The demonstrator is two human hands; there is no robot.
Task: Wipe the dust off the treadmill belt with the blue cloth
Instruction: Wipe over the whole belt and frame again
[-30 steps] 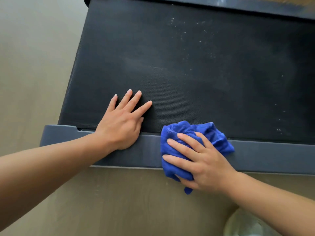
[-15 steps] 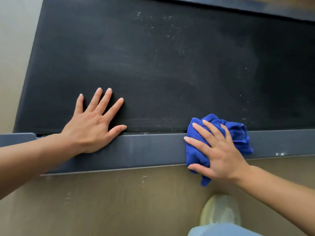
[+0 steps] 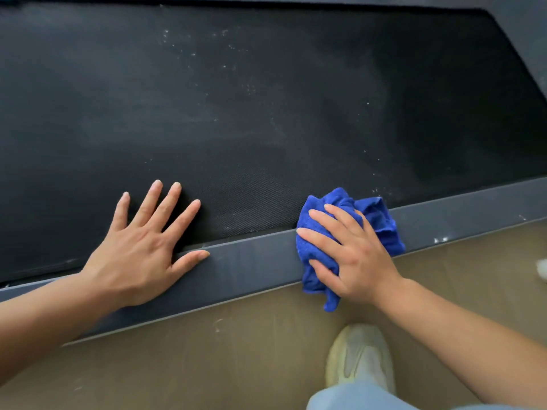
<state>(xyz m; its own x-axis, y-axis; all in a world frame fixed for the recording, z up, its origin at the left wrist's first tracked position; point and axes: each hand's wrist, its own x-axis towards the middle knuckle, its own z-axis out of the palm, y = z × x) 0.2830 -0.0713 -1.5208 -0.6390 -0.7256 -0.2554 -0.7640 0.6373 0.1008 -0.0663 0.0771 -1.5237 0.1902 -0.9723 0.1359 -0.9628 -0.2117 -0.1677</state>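
Two hands: left hand [image 3: 139, 255] flat, fingers spread on the woven black belt [image 3: 266, 113]. Right hand [image 3: 352, 255] presses one crumpled blue cloth [image 3: 376, 214], fingers slightly curled, onto the smooth grey side rail [image 3: 251, 267].

floor [image 3: 207, 365] | treadmill [image 3: 251, 270] on it | shoe [image 3: 359, 355]

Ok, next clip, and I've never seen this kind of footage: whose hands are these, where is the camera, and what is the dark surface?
The camera sits on a person's head, looking down at their own two bare hands. The dark surface is a treadmill belt, speckled with pale dust, edged by a grey side rail. The left hand lies flat with spread fingers, palm on the rail and fingertips on the belt. The right hand presses a bunched blue cloth onto the rail at the belt's edge. Below, on the tan floor, you see the person's pale shoe.
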